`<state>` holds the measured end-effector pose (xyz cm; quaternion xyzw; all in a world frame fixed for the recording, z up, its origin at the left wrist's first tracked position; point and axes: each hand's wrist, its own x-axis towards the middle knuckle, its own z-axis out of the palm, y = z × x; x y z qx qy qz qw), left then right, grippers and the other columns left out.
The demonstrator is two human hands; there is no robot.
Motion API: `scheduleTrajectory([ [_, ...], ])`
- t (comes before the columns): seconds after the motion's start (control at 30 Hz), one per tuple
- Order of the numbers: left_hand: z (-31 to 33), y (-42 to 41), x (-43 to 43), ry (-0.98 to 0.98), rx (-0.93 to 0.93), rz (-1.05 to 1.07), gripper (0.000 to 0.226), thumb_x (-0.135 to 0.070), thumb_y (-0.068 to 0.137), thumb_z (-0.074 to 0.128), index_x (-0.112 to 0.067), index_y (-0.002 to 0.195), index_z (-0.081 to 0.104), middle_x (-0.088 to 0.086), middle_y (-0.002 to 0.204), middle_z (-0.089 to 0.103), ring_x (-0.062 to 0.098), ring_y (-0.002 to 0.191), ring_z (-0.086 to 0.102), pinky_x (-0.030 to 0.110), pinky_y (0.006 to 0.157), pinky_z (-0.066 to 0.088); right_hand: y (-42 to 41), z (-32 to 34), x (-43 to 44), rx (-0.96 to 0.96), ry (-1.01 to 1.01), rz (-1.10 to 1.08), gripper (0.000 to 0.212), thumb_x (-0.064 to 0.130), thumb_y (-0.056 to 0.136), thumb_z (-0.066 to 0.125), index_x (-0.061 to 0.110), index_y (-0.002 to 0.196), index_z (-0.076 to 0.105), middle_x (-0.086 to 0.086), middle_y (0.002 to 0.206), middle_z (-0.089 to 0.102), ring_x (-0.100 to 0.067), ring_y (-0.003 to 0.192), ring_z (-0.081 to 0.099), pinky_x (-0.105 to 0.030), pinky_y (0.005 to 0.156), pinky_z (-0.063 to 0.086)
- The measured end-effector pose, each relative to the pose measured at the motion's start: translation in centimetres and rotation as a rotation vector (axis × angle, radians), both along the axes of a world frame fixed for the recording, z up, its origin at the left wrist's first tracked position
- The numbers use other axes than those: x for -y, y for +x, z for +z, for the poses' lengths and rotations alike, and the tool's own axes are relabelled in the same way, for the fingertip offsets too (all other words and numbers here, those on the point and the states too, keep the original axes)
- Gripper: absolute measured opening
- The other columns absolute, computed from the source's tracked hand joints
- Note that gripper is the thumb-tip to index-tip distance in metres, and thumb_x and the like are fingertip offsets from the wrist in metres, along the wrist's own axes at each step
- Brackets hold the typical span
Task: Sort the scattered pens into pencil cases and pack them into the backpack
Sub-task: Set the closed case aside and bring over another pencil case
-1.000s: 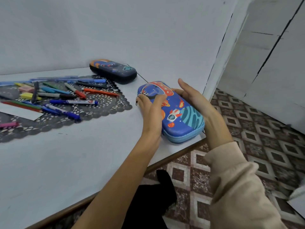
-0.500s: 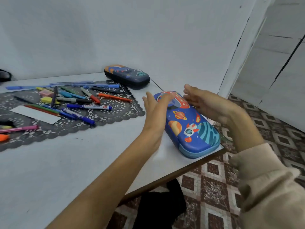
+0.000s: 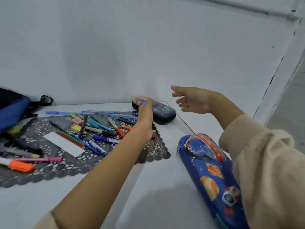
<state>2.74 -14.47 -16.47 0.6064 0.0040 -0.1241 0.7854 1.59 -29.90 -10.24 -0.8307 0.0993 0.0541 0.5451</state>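
Looks barely started tbh, with pens strewn over the lace mat on the counter, blue case and dark case both closed, backpack far left, right grip slack and empty, left grip too blurry by the dark case to call.

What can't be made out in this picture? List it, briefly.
Head view only.
1. Left hand: blur smears its fingers over the dark pencil case; grip or mere touch, cannot tell.
2. Blue pencil case: the right sleeve covers its right side, and the bottom edge cuts it off.
3. Backpack: cut by the left edge; open or closed unknown.
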Motion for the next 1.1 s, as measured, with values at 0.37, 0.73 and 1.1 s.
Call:
scheduleTrajectory([
  [0.37,-3.4,8.1,3.2,0.083,0.005,0.028,0.057,-0.019,0.093,0.056,-0.012,0.145,0.034,0.010,0.142,0.046,0.024,0.116,0.044,0.030,0.087,0.034,8.6,-3.6,1.3,-0.110,-0.210,-0.120,0.068,0.053,0.096,0.047,0.016,0.150,0.031,-0.003,0.160,0.021,-0.028,0.147,0.019,-0.042,0.114,0.026],
  [0.73,-5.0,9.9,4.5,0.171,0.074,0.107,0.078,-0.004,0.087,0.065,-0.021,0.149,0.021,0.014,0.143,0.042,0.031,0.121,0.050,0.035,0.090,0.048,10.2,-5.6,1.9,-0.154,-0.281,-0.063,0.051,0.026,0.089,0.069,-0.008,0.124,0.053,-0.021,0.126,0.051,-0.044,0.107,0.060,-0.049,0.089,0.054],
  [1.1,-1.4,5.3,-0.5,-0.008,0.142,0.081,0.064,-0.015,0.083,0.069,-0.027,0.135,0.032,0.009,0.128,0.051,0.029,0.110,0.058,0.051,0.094,0.052,3.4,-0.6,-0.7,-0.171,-0.156,0.035,0.058,0.044,0.078,0.075,0.003,0.116,0.060,-0.017,0.106,0.058,-0.025,0.070,0.064,-0.037,0.065,0.061],
])
